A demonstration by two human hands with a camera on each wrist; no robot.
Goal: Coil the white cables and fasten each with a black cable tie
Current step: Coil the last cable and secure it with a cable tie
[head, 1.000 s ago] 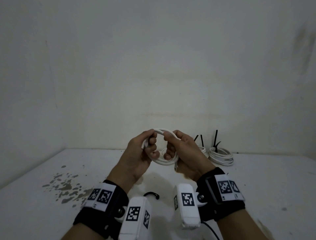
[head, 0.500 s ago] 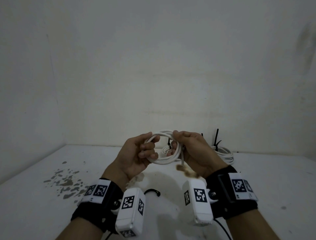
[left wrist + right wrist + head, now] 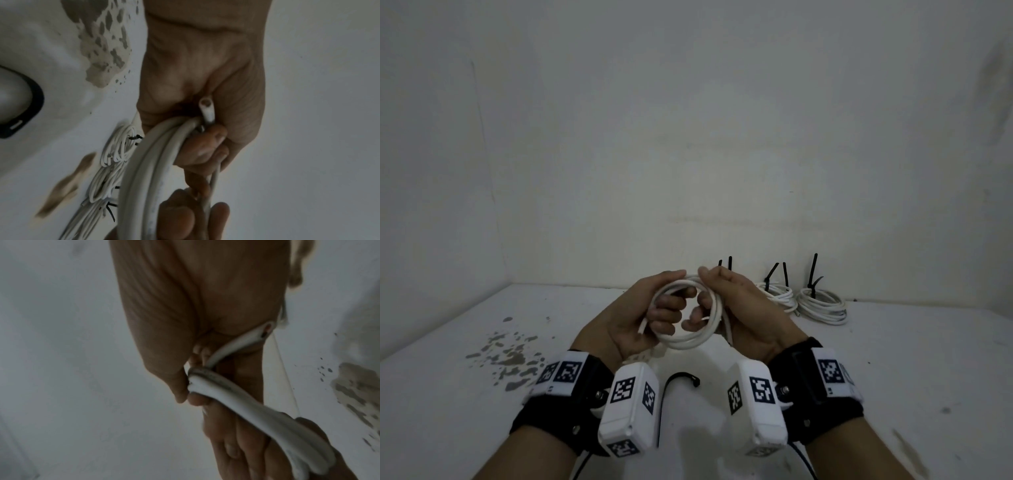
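So, left hand (image 3: 635,317) fingers (image 3: 666,310) are curled round the 9 o'clock side of the white cable coil (image 3: 688,341), right hand (image 3: 748,317) fingers pinch its 3 o'clock side, and the coil sits in the air between them above the table (image 3: 893,377). A loose black cable tie (image 3: 681,378) lies at 6 o'clock below. Tied coils (image 3: 822,305) sit off at 2 o'clock by the wall.

The hands (image 3: 739,308) are hiding part of a tied coil (image 3: 777,294); the right wrist view is blurring.
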